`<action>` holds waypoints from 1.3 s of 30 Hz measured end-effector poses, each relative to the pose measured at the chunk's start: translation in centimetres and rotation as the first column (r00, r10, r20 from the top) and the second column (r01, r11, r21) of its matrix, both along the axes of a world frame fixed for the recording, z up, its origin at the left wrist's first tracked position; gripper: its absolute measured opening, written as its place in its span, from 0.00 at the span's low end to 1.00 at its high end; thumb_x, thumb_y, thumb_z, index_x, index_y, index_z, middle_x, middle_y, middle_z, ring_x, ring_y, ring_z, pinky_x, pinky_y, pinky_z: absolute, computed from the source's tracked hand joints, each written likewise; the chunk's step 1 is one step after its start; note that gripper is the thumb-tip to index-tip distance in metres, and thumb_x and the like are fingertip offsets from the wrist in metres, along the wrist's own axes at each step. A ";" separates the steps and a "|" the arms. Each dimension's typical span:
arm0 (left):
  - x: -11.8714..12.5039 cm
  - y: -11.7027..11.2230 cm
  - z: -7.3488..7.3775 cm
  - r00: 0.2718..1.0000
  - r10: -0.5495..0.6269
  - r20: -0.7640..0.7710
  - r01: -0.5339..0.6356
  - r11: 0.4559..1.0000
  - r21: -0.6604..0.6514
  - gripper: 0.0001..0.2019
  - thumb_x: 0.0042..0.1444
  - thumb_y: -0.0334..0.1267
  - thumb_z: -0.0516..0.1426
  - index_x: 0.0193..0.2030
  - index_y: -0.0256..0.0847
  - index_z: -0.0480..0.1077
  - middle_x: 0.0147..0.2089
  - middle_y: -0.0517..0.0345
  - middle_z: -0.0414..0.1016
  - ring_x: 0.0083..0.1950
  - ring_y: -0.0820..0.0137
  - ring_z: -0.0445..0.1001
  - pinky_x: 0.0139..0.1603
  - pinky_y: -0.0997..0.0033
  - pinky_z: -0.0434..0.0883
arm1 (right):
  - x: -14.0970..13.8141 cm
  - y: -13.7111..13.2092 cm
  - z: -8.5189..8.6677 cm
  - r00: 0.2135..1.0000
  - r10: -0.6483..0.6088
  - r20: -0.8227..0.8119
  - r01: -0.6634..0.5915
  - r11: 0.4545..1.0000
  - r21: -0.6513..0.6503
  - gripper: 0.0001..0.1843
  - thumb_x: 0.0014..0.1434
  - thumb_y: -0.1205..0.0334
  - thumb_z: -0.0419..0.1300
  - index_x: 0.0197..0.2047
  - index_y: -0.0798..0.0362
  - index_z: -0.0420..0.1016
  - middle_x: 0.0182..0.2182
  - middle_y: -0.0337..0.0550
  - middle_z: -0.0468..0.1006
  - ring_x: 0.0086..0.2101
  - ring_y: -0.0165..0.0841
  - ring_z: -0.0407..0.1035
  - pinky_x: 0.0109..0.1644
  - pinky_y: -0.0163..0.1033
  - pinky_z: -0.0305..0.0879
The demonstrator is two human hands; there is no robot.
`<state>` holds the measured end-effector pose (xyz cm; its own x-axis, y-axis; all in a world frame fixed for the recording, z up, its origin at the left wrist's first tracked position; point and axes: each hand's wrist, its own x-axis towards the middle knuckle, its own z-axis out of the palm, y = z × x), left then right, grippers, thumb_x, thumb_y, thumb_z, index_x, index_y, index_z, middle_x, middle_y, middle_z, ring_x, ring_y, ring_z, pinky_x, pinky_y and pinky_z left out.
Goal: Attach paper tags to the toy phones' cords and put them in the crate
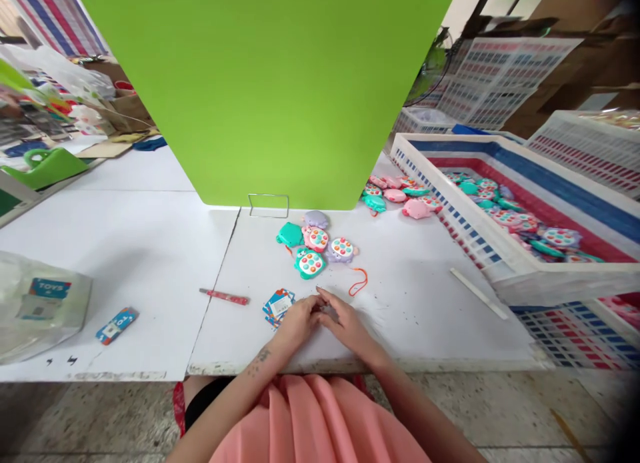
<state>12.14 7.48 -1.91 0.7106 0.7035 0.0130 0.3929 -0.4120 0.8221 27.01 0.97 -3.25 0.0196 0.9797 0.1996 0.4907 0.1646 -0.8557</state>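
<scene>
My left hand [301,318] and my right hand [346,322] meet above the table's near edge, fingertips together. The fingers of both are bent in a pinch, and anything between them is too small or hidden to make out. Beside my left hand lies a small pile of blue printed cards [279,304]. Just beyond the hands sit several animal-shaped button toys: a green one [310,263], a pink one [315,238] and a purple one [342,249], with coloured buttons facing up. From the purple one's side, an orange cord loop [359,282] lies on the table.
A tall green panel [280,103] stands at the back. Left are a red pen-like tool [225,296], a blue card stack [117,326] and a plastic bag [45,310]. Right are more toys [395,195], a white strip [479,293] and a white crate [450,240] holding toys.
</scene>
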 end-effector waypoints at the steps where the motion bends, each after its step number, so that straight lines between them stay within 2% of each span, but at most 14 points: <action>1: -0.1 0.0 0.2 0.999 -0.029 -0.014 0.029 1.000 0.002 0.11 0.52 0.27 0.52 0.41 0.38 0.69 0.40 0.52 0.76 0.40 0.66 0.73 0.43 0.68 0.67 | 0.0 0.0 0.0 1.000 -0.005 -0.031 0.005 1.000 -0.002 0.26 0.61 0.60 0.54 0.62 0.47 0.59 0.53 0.46 0.70 0.52 0.37 0.66 0.57 0.48 0.62; 5: -0.3 0.1 0.5 0.999 -0.038 -0.034 0.038 0.999 -0.005 0.11 0.49 0.25 0.53 0.38 0.37 0.71 0.37 0.52 0.76 0.38 0.65 0.73 0.42 0.68 0.67 | -0.1 0.0 0.3 0.991 -0.005 -0.131 0.003 1.000 -0.015 0.22 0.64 0.61 0.49 0.61 0.48 0.60 0.51 0.46 0.72 0.50 0.35 0.67 0.55 0.46 0.63; 9: -0.4 0.1 0.2 0.994 0.066 0.091 -0.057 0.993 -0.099 0.14 0.50 0.24 0.51 0.43 0.40 0.68 0.34 0.56 0.75 0.36 0.68 0.73 0.41 0.69 0.67 | -0.1 0.0 0.4 1.000 0.009 -0.022 -0.009 1.000 -0.005 0.23 0.61 0.59 0.54 0.59 0.47 0.63 0.53 0.46 0.71 0.52 0.37 0.65 0.57 0.48 0.61; 11: -0.5 0.1 0.2 0.983 0.122 0.135 -0.107 0.988 -0.112 0.13 0.51 0.25 0.51 0.43 0.40 0.67 0.35 0.57 0.74 0.36 0.69 0.72 0.40 0.70 0.67 | -0.2 0.1 0.4 0.999 0.001 0.052 -0.001 1.000 0.006 0.22 0.60 0.59 0.55 0.58 0.46 0.65 0.48 0.45 0.74 0.48 0.37 0.67 0.53 0.48 0.63; 14: -1.0 0.5 0.6 0.969 0.182 0.167 -0.173 0.983 -0.063 0.09 0.53 0.27 0.50 0.41 0.40 0.65 0.35 0.58 0.71 0.37 0.70 0.70 0.40 0.71 0.67 | -0.4 0.4 0.4 0.988 -0.020 0.154 0.017 1.000 0.025 0.12 0.62 0.61 0.53 0.46 0.48 0.74 0.36 0.43 0.76 0.39 0.36 0.69 0.45 0.44 0.66; 16: -1.5 1.1 1.4 0.957 0.227 0.180 -0.230 0.973 -0.005 0.07 0.54 0.28 0.49 0.38 0.40 0.64 0.35 0.58 0.70 0.37 0.70 0.69 0.41 0.71 0.66 | -0.5 0.5 0.5 0.978 -0.021 0.206 0.014 0.999 0.035 0.11 0.63 0.61 0.52 0.38 0.49 0.75 0.32 0.43 0.75 0.36 0.36 0.68 0.42 0.43 0.65; 19: -2.8 2.2 3.2 0.930 0.310 0.197 -0.322 0.946 0.030 0.05 0.56 0.29 0.48 0.36 0.40 0.63 0.35 0.58 0.69 0.38 0.71 0.68 0.40 0.72 0.65 | -0.3 0.6 0.6 0.981 -0.027 0.192 0.021 0.999 0.032 0.11 0.63 0.60 0.51 0.37 0.50 0.74 0.32 0.44 0.75 0.36 0.36 0.68 0.42 0.43 0.64; 23: -4.7 3.1 5.3 0.930 0.318 0.184 -0.317 0.948 -0.035 0.04 0.55 0.30 0.50 0.37 0.40 0.64 0.33 0.60 0.68 0.35 0.72 0.67 0.37 0.73 0.63 | 0.1 0.8 1.1 0.990 -0.126 -0.062 0.125 0.992 -0.014 0.12 0.62 0.57 0.51 0.40 0.51 0.74 0.36 0.45 0.77 0.39 0.36 0.70 0.46 0.44 0.65; 26: -5.7 2.8 5.8 0.954 0.241 0.176 -0.221 0.967 -0.125 0.03 0.56 0.32 0.51 0.37 0.40 0.63 0.31 0.62 0.66 0.32 0.74 0.64 0.33 0.75 0.62 | 0.1 1.3 1.9 0.878 -0.271 -0.394 0.259 0.962 -0.084 0.12 0.59 0.54 0.56 0.39 0.51 0.75 0.40 0.46 0.78 0.44 0.38 0.70 0.52 0.48 0.64; 30: -6.1 2.3 4.9 0.985 0.087 0.152 -0.046 0.966 -0.254 0.06 0.57 0.36 0.52 0.40 0.40 0.65 0.31 0.61 0.67 0.31 0.74 0.65 0.31 0.75 0.63 | -0.2 2.1 3.3 0.520 -0.263 -0.813 0.223 0.960 -0.168 0.09 0.52 0.53 0.64 0.32 0.48 0.73 0.34 0.40 0.80 0.42 0.38 0.73 0.51 0.51 0.66; 32: -6.3 2.4 4.0 0.993 0.108 0.038 -0.101 0.984 -0.149 0.08 0.56 0.37 0.54 0.42 0.40 0.66 0.34 0.57 0.69 0.34 0.70 0.67 0.35 0.71 0.65 | -0.4 2.2 3.9 0.391 -0.236 -0.890 0.158 0.969 -0.188 0.09 0.48 0.55 0.67 0.31 0.47 0.73 0.30 0.37 0.78 0.38 0.36 0.74 0.49 0.49 0.67; 34: -6.6 2.7 3.1 0.964 0.234 -0.130 -0.226 0.971 0.072 0.09 0.53 0.36 0.57 0.42 0.40 0.68 0.38 0.53 0.69 0.40 0.65 0.67 0.41 0.66 0.65 | -0.5 2.1 4.3 0.350 -0.238 -0.906 0.112 0.971 -0.211 0.11 0.45 0.56 0.69 0.32 0.47 0.75 0.26 0.35 0.76 0.34 0.33 0.73 0.46 0.45 0.69; 36: -6.9 3.0 2.2 0.898 0.340 -0.280 -0.281 0.932 0.230 0.11 0.52 0.36 0.58 0.42 0.39 0.69 0.41 0.50 0.69 0.45 0.60 0.66 0.45 0.63 0.64 | -0.6 1.8 4.5 0.365 -0.253 -0.896 0.069 0.967 -0.245 0.13 0.45 0.57 0.70 0.36 0.48 0.77 0.26 0.36 0.74 0.32 0.30 0.71 0.42 0.41 0.70; 39: -7.2 3.3 1.4 0.836 0.363 -0.411 -0.275 0.926 0.259 0.13 0.51 0.37 0.60 0.43 0.39 0.68 0.43 0.50 0.68 0.46 0.60 0.66 0.46 0.64 0.64 | -0.9 1.4 4.3 0.407 -0.276 -0.871 0.017 0.955 -0.295 0.13 0.47 0.56 0.68 0.38 0.49 0.77 0.27 0.37 0.73 0.31 0.28 0.68 0.35 0.36 0.68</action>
